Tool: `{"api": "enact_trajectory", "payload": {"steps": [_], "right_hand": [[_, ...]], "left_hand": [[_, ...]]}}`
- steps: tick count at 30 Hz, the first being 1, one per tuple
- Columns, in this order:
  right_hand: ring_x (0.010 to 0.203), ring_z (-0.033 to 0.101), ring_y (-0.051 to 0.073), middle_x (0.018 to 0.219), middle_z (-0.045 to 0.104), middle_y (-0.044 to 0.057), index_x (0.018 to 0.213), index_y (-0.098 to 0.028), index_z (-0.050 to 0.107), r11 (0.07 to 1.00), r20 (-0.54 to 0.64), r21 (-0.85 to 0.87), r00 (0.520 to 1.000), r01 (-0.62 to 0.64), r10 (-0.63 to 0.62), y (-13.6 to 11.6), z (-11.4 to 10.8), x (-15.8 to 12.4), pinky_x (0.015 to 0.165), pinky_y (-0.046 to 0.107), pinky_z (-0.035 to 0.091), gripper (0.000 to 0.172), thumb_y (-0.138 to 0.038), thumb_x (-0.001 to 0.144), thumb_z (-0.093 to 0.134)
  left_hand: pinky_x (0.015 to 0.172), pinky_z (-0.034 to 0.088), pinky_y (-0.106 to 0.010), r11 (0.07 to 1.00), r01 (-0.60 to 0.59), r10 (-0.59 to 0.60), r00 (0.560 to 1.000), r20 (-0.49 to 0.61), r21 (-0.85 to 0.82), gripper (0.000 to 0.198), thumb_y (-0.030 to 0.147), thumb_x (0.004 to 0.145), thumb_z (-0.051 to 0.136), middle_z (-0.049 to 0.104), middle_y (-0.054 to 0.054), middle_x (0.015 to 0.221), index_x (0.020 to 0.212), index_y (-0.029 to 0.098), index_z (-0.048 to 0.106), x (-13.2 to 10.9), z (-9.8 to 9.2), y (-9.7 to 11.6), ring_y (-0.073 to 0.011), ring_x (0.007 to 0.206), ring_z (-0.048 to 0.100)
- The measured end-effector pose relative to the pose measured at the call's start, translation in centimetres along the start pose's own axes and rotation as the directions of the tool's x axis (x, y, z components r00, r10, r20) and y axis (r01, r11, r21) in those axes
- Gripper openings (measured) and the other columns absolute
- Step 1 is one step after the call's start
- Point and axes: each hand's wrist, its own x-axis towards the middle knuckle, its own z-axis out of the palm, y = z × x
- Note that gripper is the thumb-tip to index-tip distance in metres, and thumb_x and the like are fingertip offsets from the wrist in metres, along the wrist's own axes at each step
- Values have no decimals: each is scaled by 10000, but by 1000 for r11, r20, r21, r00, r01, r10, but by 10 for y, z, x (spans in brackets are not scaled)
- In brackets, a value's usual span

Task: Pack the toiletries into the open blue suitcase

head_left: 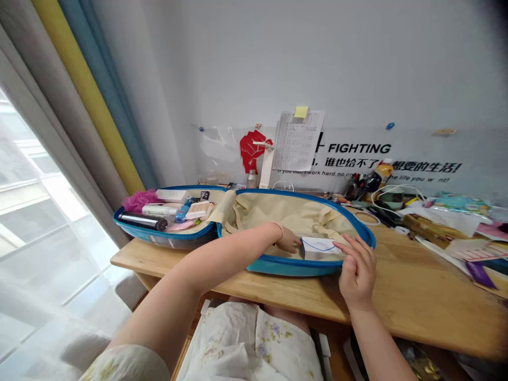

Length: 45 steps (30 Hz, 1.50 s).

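Observation:
A blue-rimmed suitcase (262, 263) lies spread wide on the wooden desk, its two halves side by side with beige lining. In the right half, by the front rim, rests a white box (320, 246) with blue lines on its lid. My left hand (289, 241) reaches into that half, with a thin band at the wrist; its loosely bent fingers are at the box's left end, and it is not wrapped around it. At the box's right end, my right hand (359, 270) has its fingers stretched out over the rim, fingertips by the box's corner.
The left half holds a pink mesh puff (139, 200), a black cylinder (143, 220), a blue bottle (184, 210) and other small items. A white lamp (266, 166) stands behind. Pens, a drink bottle (383, 172) and clutter cover the desk's right side (420, 288). Curtains hang left.

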Motion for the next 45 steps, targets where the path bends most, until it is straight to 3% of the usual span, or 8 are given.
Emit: {"api": "enact_trajectory", "payload": {"steps": [5, 10, 17, 23, 33, 38, 41, 45], "right_hand": [[1228, 526, 290, 1148, 671, 110, 988, -196, 703, 1000, -8, 2, 1000, -27, 27, 1, 1, -1, 1053, 545, 367, 380, -309, 955, 342], [1213, 534, 288, 1149, 673, 111, 993, -195, 699, 1000, -6, -1, 1000, -9, 9, 1, 1, -1, 1039, 534, 378, 363, -293, 953, 352], [1219, 528, 272, 1158, 671, 100, 984, -206, 697, 1000, -13, 13, 1000, 7, -7, 0, 1, -1, 1043, 514, 376, 348, -265, 953, 355], [1237, 517, 277, 1168, 666, 97, 1012, -209, 694, 1000, -11, 6, 1000, 9, -9, 3, 1, -3, 1052, 519, 372, 339, -247, 952, 362], [1227, 526, 274, 1140, 674, 94, 1005, -212, 690, 1000, -18, 4, 1000, 12, -12, 1, 1, -2, 1047, 517, 377, 327, -234, 940, 371], [1203, 541, 267, 1107, 684, 85, 981, -221, 695, 1000, -8, 20, 1000, -7, 7, 1, 1, -2, 1037, 512, 395, 324, -251, 933, 376], [1184, 550, 265, 1095, 683, 87, 963, -222, 699, 999, -6, 14, 999, -37, 37, 0, 1, -2, 1033, 512, 399, 345, -290, 939, 362], [1181, 544, 266, 1083, 681, 88, 952, -220, 701, 999, -4, 9, 999, -45, 45, -1, 1, -1, 1031, 513, 391, 368, -323, 946, 348]], "left_hand": [[1014, 383, -170, 998, 53, -44, 980, -194, 42, 425, 396, 969, 349, 575, 51, 1367, 1338, 312, 541, -24, -36, -27, -105, 1198, 543], [1104, 320, -292, 881, 470, -409, 813, -415, 52, 497, 235, 969, 231, 434, -61, 1490, 1426, 215, 425, -93, -66, -130, -176, 1333, 423], [973, 411, -543, 519, 852, -781, 505, -366, 69, 592, 244, 786, 582, 516, -235, 1371, 1368, 171, 506, -204, -27, -248, -404, 1271, 466], [986, 432, -444, 515, 850, -787, 520, -333, 111, 606, 278, 796, 606, 474, -154, 1446, 1382, 221, 463, -206, -4, -281, -325, 1308, 439], [927, 469, -418, 489, 871, -770, 456, -447, 46, 462, 291, 854, 501, 596, -206, 1275, 1291, 141, 488, -212, -4, -282, -310, 1193, 555], [973, 432, -465, 483, 876, -693, 371, -618, -15, 573, 322, 934, 324, 452, -277, 1376, 1436, 50, 277, -210, -39, -257, -353, 1268, 476], [1004, 409, -446, 634, 773, -497, 430, -754, 23, 621, 391, 950, 300, 427, -246, 1386, 1483, 88, 201, -193, -73, -224, -353, 1257, 480], [1006, 399, -439, 823, 539, -250, 627, -738, 179, 637, 451, 958, 309, 451, -187, 1341, 1505, 150, 180, -158, -102, -155, -333, 1174, 539]]}}
